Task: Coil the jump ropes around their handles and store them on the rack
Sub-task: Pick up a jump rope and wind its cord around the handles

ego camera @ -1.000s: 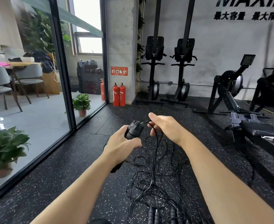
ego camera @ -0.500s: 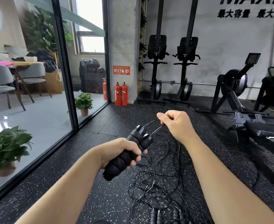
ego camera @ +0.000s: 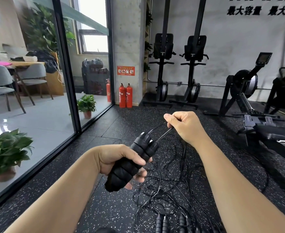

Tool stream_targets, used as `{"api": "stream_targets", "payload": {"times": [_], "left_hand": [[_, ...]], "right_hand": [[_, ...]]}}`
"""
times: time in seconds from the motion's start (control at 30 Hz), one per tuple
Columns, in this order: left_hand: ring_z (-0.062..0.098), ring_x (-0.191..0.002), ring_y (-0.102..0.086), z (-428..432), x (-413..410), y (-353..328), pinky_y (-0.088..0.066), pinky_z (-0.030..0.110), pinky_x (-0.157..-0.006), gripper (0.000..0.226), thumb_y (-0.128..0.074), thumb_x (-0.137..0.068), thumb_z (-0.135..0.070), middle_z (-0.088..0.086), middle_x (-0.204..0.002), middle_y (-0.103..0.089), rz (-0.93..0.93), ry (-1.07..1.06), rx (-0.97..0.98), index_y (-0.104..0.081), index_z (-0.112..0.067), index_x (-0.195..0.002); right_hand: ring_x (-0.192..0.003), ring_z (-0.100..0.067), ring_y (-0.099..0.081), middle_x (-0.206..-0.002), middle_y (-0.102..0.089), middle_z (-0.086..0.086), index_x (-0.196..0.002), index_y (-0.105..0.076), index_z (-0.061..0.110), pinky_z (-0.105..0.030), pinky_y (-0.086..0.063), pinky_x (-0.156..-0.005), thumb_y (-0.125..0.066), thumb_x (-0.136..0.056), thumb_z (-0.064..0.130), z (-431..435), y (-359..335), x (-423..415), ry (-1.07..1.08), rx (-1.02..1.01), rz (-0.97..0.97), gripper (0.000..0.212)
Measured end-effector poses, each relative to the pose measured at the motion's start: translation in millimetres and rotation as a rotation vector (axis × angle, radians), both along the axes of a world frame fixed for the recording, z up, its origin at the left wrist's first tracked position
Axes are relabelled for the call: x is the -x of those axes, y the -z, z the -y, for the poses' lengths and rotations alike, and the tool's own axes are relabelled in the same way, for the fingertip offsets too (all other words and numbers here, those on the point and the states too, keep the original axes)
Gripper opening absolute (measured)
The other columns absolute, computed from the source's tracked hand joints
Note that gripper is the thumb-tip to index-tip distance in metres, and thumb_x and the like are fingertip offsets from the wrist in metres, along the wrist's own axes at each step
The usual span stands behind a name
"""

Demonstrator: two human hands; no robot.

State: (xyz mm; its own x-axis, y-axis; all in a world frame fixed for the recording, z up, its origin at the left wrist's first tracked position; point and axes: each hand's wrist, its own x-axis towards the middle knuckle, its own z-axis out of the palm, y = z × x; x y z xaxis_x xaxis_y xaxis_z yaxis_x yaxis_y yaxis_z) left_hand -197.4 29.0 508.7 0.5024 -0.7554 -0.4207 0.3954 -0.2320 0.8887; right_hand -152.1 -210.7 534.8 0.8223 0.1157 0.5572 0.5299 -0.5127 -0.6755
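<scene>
Left hand [ego camera: 120, 158] grips paired black handles [ego camera: 131, 162], right hand [ego camera: 183, 125] pinches their cords [ego camera: 162, 132]; wall lettering [ego camera: 244, 10] reads 最大容量

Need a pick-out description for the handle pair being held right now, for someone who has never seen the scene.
Start at the concrete pillar with two red fire extinguishers at its base, then come down the speckled floor to the left hand. It grips two black ribbed handles side by side. Unlike the other handles lying on the floor, these are lifted.

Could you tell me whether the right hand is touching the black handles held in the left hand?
Apart. The head view shows the right hand pinching only the cords, with floor visible between it and the handles.
</scene>
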Motion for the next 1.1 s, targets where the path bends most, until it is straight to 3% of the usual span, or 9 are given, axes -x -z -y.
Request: {"api": "stream_targets", "payload": {"times": [0.13, 0.3, 0.43, 0.57, 0.67, 0.73, 0.8, 0.97, 1.1], "left_hand": [[0.014, -0.059, -0.053, 1.4, 4.2, -0.7, -0.05, 0.028, -0.06, 0.072, -0.09, -0.057, -0.025, 0.005, -0.074, -0.054, -0.021, -0.053, 0.11, -0.054, -0.011, -0.118], [0.013, -0.053, -0.045, 21.8, 14.0, 2.6, -0.041, 0.025, -0.054, 0.055, -0.078, -0.061, -0.015, 0.004, -0.068, -0.048, 0.066, -0.107, 0.337, -0.056, -0.01, -0.111], [0.015, -0.053, -0.045, 38.4, 19.4, 6.6, -0.041, 0.026, -0.053, 0.047, -0.066, -0.062, -0.014, 0.006, -0.068, -0.049, 0.184, -0.244, 0.402, -0.057, -0.007, -0.108], [0.015, -0.052, -0.046, 47.8, 17.7, 9.9, -0.041, 0.025, -0.053, 0.039, -0.069, -0.054, -0.02, 0.009, -0.066, -0.051, 0.368, -0.375, 0.289, -0.052, -0.002, -0.084], [0.015, -0.051, -0.049, 48.2, 13.1, 8.1, -0.043, 0.024, -0.049, 0.04, -0.068, -0.055, -0.015, 0.008, -0.065, -0.055, 0.451, -0.449, 0.199, -0.048, 0.0, -0.086], [0.014, -0.051, -0.049, 49.7, 11.4, 8.4, -0.043, 0.023, -0.048, 0.032, -0.064, -0.062, -0.009, 0.006, -0.064, -0.055, 0.467, -0.454, 0.166, -0.049, -0.001, -0.089], [0.013, -0.051, -0.049, 51.4, 9.7, 10.3, -0.043, 0.023, -0.049, 0.031, -0.062, -0.064, -0.008, 0.003, -0.061, -0.056, 0.474, -0.474, 0.14, -0.051, -0.001, -0.092], [0.011, -0.052, -0.049, 50.7, 5.1, 11.8, -0.043, 0.024, -0.051, 0.039, -0.066, -0.064, -0.009, 0.0, -0.062, -0.059, 0.43, -0.55, 0.131, -0.063, -0.003, -0.102], [0.012, -0.052, -0.05, 49.1, 1.0, 11.2, -0.043, 0.021, -0.049, 0.016, -0.073, -0.076, -0.001, 0.001, -0.06, -0.056, 0.41, -0.593, 0.081, -0.063, -0.009, -0.086]], "right_hand": [[-0.039, -0.006, -0.034, -0.037, -0.038, 0.01, -0.05, -0.054, 0.002, -0.024, -0.033, -0.048, -0.062, -0.092, 0.023, 8.7, 9.6, -11.7, 0.125, -0.032, 0.044, 0.047], [-0.038, -0.007, -0.047, -0.031, -0.038, 0.011, -0.04, -0.036, 0.014, -0.032, -0.038, -0.054, -0.057, -0.094, 0.03, -1.1, 25.6, -21.0, 0.298, -0.183, 0.034, 0.06], [-0.04, -0.009, -0.042, -0.039, -0.046, 0.009, -0.047, -0.047, 0.013, -0.032, -0.036, -0.056, -0.051, -0.095, 0.038, -16.1, 47.3, -18.5, 0.405, -0.308, -0.124, 0.055], [-0.044, -0.017, -0.042, -0.038, -0.044, 0.007, -0.043, -0.047, 0.014, -0.031, -0.036, -0.055, -0.051, -0.093, 0.028, -31.9, 58.3, -10.5, 0.357, -0.139, -0.214, 0.053], [-0.045, -0.018, -0.041, -0.034, -0.043, 0.005, -0.04, -0.047, 0.014, -0.027, -0.033, -0.054, -0.053, -0.081, 0.012, -37.2, 51.0, -8.6, 0.228, 0.076, -0.346, 0.041], [-0.053, -0.021, -0.045, -0.044, -0.046, 0.004, -0.044, -0.044, 0.014, -0.027, -0.035, -0.058, -0.052, -0.08, 0.007, -41.1, 46.0, -8.1, 0.169, 0.231, -0.393, 0.038], [-0.059, -0.025, -0.045, -0.05, -0.047, 0.0, -0.047, -0.041, 0.01, -0.028, -0.035, -0.057, -0.052, -0.081, 0.008, -42.8, 44.8, -9.2, 0.165, 0.293, -0.389, 0.036], [-0.05, -0.021, -0.034, -0.037, -0.038, 0.005, -0.037, -0.042, 0.016, -0.029, -0.031, -0.056, -0.054, -0.088, 0.026, -35.0, 45.8, -10.3, 0.053, 0.282, -0.432, 0.053], [-0.043, -0.015, -0.037, -0.031, -0.041, 0.007, -0.035, -0.051, 0.019, -0.028, -0.032, -0.056, -0.058, -0.09, 0.034, -35.7, 40.5, -8.3, 0.025, 0.303, -0.458, 0.057]]}}
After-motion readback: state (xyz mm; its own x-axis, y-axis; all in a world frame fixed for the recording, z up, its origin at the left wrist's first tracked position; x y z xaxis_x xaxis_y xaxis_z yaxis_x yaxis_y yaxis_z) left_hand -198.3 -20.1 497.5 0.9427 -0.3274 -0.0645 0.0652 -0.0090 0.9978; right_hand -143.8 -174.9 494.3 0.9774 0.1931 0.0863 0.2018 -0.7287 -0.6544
